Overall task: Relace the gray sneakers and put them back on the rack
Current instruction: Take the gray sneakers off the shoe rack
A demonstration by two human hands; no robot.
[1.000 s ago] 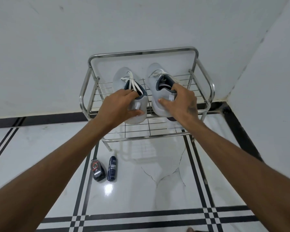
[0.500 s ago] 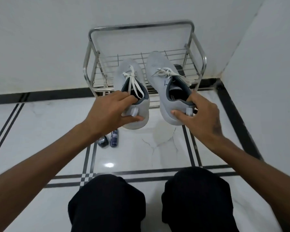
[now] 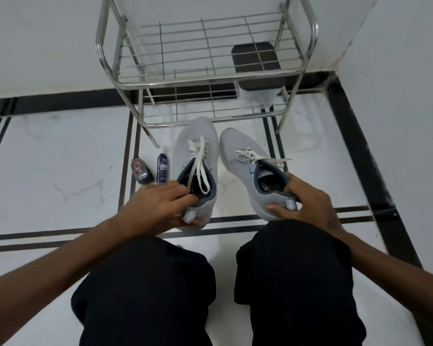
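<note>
Two gray sneakers with white laces sit low over the white floor, toes pointing at the metal shoe rack point(image 3: 205, 82). My left hand point(image 3: 158, 208) grips the heel of the left sneaker point(image 3: 195, 146), fingers hooked inside its collar. My right hand point(image 3: 308, 201) grips the heel of the right sneaker point(image 3: 238, 156), thumb inside the opening. The laces on both lie loose across the tongues. The rack's top wire shelf holds no shoes.
A dark square object point(image 3: 256, 57) lies on the rack's lower shelf at the right. Two small bottles point(image 3: 161, 168) lie on the floor left of the sneakers. My knees in black trousers point(image 3: 293, 270) are below the hands. White walls close in behind and at the right.
Both hands have pulled the sneakers off the rack's top shelf and brought them down toward the floor in front of my knees. The view has dropped lower.
</note>
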